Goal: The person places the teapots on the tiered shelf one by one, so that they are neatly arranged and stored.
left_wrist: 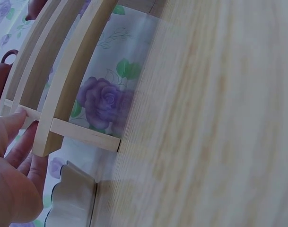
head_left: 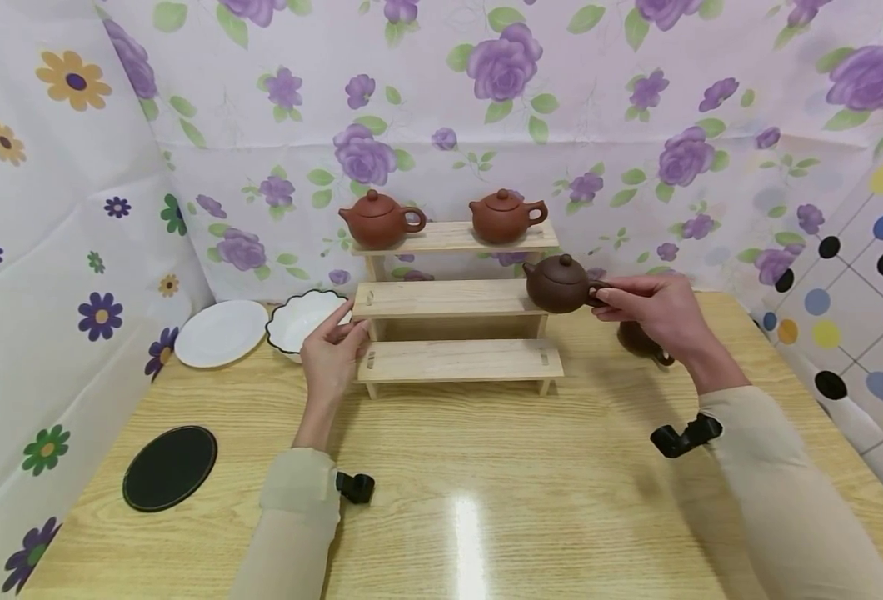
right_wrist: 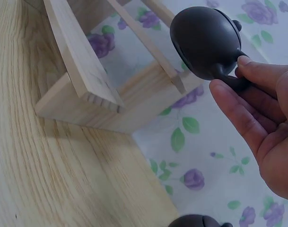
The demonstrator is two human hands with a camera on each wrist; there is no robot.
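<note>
My right hand (head_left: 655, 312) pinches the handle of a dark brown teapot (head_left: 559, 283) between thumb and fingers. The teapot overlaps the right end of the middle tier of a three-tier wooden shelf (head_left: 456, 360) in the head view; its underside (right_wrist: 196, 40) shows tilted in the right wrist view. At the shelf's left end, my left hand (head_left: 331, 354) grips the side by the middle tier, the thumb on the side piece and fingers (left_wrist: 37, 175) around the edge. Two reddish-brown teapots, one on the left (head_left: 379, 221) and one on the right (head_left: 505, 218), stand on the top tier.
Another dark teapot (head_left: 640, 340) sits on the table behind my right hand, partly hidden by it. A white scalloped bowl (head_left: 299, 312) and a white plate (head_left: 220, 333) lie left of the shelf. Nearer the left front is a black round mat (head_left: 170, 468). Floral cloth (head_left: 426, 108) hangs behind.
</note>
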